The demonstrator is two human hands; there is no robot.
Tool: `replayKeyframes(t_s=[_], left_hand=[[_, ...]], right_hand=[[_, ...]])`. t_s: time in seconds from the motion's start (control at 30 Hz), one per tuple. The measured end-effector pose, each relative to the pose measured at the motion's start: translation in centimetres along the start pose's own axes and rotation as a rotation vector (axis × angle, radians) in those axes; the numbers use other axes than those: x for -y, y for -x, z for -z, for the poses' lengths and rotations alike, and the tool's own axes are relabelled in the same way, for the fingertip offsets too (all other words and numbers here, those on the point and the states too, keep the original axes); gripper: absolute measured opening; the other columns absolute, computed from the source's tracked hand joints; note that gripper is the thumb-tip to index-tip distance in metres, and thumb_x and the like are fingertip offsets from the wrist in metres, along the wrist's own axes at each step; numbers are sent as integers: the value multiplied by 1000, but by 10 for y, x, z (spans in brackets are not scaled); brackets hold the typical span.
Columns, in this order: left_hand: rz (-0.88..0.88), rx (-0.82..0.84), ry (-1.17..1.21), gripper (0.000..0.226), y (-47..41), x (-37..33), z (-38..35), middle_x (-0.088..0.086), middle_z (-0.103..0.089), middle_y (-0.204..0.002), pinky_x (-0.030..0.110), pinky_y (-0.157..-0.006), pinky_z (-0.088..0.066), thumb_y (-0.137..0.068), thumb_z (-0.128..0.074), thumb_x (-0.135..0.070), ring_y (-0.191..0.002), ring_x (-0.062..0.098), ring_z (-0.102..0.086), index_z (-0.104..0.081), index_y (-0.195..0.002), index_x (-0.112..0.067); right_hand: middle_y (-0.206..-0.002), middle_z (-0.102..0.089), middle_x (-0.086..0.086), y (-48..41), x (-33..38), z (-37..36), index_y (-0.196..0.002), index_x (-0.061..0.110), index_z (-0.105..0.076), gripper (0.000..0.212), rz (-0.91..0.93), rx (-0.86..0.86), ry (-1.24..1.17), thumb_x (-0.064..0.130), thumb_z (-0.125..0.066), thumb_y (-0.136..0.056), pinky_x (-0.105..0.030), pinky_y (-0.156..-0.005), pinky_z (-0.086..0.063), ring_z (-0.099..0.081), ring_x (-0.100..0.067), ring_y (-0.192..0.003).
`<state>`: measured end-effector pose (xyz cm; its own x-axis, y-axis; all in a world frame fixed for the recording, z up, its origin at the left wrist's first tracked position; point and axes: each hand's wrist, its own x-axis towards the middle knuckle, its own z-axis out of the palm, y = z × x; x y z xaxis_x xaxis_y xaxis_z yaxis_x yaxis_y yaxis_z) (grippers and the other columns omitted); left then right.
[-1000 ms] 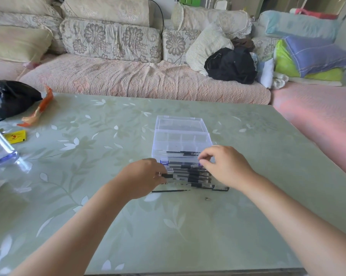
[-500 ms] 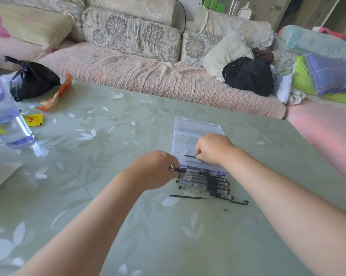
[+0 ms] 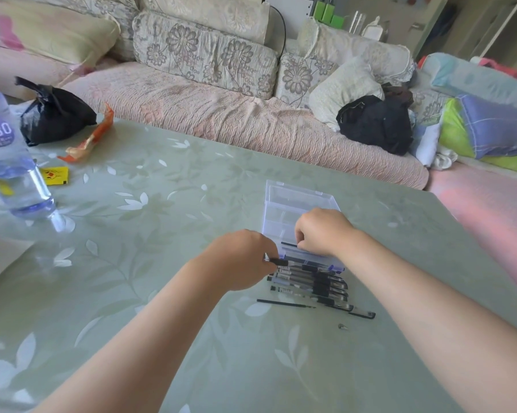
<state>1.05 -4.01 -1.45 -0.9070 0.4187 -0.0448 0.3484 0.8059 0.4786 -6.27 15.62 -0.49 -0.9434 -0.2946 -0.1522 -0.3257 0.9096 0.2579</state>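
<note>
Where pale green leaf-patterned desk point(image 3: 162, 228) ends at pink sofa point(image 3: 221, 114), upper centre: left hand point(image 3: 239, 260) pinches black pen point(image 3: 281, 260), right hand point(image 3: 322, 231) pinches thin black refill point(image 3: 288, 244) over clear plastic box point(image 3: 299, 189).

one clear box point(image 3: 284, 201), about six pens point(image 3: 311, 277), two thin refills point(image 3: 285, 304), one bottle point(image 3: 16, 180), one black bag point(image 3: 54, 117).

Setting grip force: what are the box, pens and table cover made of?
Box: clear rigid plastic, glossy; table shows through, blue latches. Pens: clear plastic barrels, black caps, probably rubbery grips. Table cover: likely soft vinyl sheet, leaf print, glossy glare.
</note>
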Motion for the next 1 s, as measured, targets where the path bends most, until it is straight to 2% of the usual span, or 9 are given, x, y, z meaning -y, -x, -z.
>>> replayKeyframes(t_s=[0.13, 0.3, 0.4, 0.5, 0.57, 0.63, 0.73, 0.9, 1.0], left_hand=[[5, 6, -9, 19, -1, -1, -1, -9, -60, -96, 26, -63, -40, -92, -54, -37, -85, 16, -55, -66, -106, -39], [9, 15, -16, 19, 1, -2, -2, -9, -60, -96, 27, -66, -43, -93, -52, -37, -84, 15, -54, -66, -106, -38], [11, 18, -15, 18, 0, -3, -2, -9, -59, -93, 26, -60, -39, -93, -52, -37, -80, 15, -52, -66, -104, -37], [9, 15, -13, 18, 0, -2, -2, -8, -60, -95, 26, -61, -40, -93, -51, -36, -81, 16, -54, -67, -103, -37], [5, 3, -8, 19, 0, -1, -2, -7, -60, -94, 27, -63, -42, -94, -50, -35, -83, 17, -55, -67, -103, -35], [8, -34, -3, 19, 0, -1, 0, -7, -59, -94, 28, -64, -43, -95, -49, -34, -84, 19, -56, -66, -103, -35], [23, -132, 5, 19, -2, 0, 3, -6, -59, -95, 29, -66, -44, -96, -47, -32, -85, 20, -57, -65, -105, -33], [36, -183, 50, 19, 1, -5, 5, -12, -58, -87, 24, -56, -37, -96, -46, -39, -76, 15, -55, -58, -110, -44], [33, -148, 51, 22, 4, -12, 4, -15, -63, -90, 25, -63, -44, -98, -45, -40, -77, 13, -56, -59, -112, -49]], right_hand=[[-85, -67, 12, 2, -3, 0, -81, 26, -71, 12, 13, 48, -26, 20, -61, -81, -26, -62, -42, -59, -16, -85], [-74, -58, 13, 1, -3, 2, -75, 26, -66, 8, 37, 105, -38, 20, -63, -81, -27, -62, -43, -55, -17, -79], [-66, -51, 15, -1, -4, 5, -67, 26, -57, 17, 59, 130, -34, 20, -64, -82, -27, -60, -40, -54, -17, -77], [-68, -51, 15, 0, -5, 7, -66, 26, -55, 20, 81, 144, -38, 21, -62, -83, -27, -61, -39, -54, -18, -79], [-76, -57, 14, 3, -7, 11, -76, 26, -62, 7, 84, 110, -58, 24, -60, -82, -28, -62, -40, -56, -17, -84], [-82, -60, 14, 9, -10, 20, -85, 28, -64, 8, 68, 40, -92, 27, -58, -80, -28, -64, -40, -56, -15, -85], [-87, -63, 15, 24, -18, 35, -85, 31, -62, 9, -8, -94, -163, 34, -59, -78, -27, -68, -38, -55, -14, -85], [-80, -66, 19, 62, -24, 38, -84, 35, -64, 6, -89, -252, -307, 34, -62, -79, -26, -67, -40, -57, -9, -78], [-77, -65, 20, 88, -22, 24, -96, 37, -69, 16, -93, -239, -452, 27, -67, -83, -26, -73, -46, -59, -5, -77]])
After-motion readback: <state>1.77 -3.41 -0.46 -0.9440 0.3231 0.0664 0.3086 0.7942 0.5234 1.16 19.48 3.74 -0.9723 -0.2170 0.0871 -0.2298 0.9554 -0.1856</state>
